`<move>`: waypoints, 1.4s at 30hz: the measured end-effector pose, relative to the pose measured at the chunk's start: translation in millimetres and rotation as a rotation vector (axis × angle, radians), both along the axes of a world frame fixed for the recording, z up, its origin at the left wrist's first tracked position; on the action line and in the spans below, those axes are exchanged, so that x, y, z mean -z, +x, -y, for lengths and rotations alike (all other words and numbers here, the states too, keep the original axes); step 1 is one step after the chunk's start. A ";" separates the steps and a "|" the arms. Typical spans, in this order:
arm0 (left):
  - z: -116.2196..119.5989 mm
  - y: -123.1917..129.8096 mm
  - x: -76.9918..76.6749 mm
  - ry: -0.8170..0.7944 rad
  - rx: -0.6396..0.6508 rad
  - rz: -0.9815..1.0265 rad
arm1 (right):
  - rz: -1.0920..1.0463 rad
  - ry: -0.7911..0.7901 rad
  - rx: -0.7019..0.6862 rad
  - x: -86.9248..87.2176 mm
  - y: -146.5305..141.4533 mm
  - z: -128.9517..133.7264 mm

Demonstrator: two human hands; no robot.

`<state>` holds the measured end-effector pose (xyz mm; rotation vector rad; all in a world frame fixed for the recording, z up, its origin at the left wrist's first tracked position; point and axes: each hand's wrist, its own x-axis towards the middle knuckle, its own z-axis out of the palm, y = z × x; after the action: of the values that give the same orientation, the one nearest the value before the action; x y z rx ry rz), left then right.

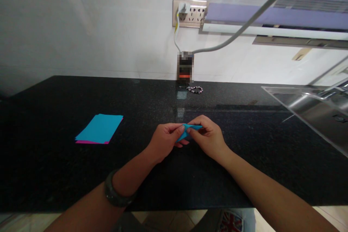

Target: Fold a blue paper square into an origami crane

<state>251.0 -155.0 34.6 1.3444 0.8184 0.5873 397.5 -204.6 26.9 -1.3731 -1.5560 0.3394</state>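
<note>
- Blue paper (182, 136), folded small, sits between your two hands, over the near half of the counter, about mid-width. A point of it aims to the right; another part slopes down toward you.
- Your left hand (164, 139): closed on the paper's left side, thumb laid on top, other fingertips showing below.
- Your right hand (210, 137): pinching the right side, thumb on the near face, index finger curled along the far edge. Thumbs close together. Whether the paper touches the counter, cannot tell.
- Dark bangle (109, 189) around your left wrist; right wrist bare.
- Black speckled countertop (152, 98) beneath your forearms, glossy, with pale reflections beyond your hands.
- Flat paper stack (100, 128) to your left, well apart from the hands: blue on top, a pink edge (92, 142) peeking out at the near side.
- Straight ahead by the wall, an upright dark device (185, 69), pixelated, detail lost. Beaded loop (195, 89) lies just in front, toward the right.
- Above it, a wall socket (197, 14) with a white plug (184, 7) seated at its left end.
- Steel sink (320, 101) at far right.
</note>
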 end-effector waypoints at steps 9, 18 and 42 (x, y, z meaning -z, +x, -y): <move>2.1 -0.4 0.4 0.174 0.053 0.035 | 0.043 0.112 -0.029 -4.3 0.5 0.9; 1.3 -0.5 2.4 0.213 0.041 0.031 | 0.068 0.111 -0.022 -5.4 -0.9 2.3; 2.2 0.8 -2.3 -0.041 -0.052 0.098 | -0.247 -0.134 -0.131 -3.1 4.3 -0.5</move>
<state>251.9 -157.2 36.9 1.2505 0.7831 0.6689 401.8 -204.1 29.9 -1.2792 -1.4395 0.6793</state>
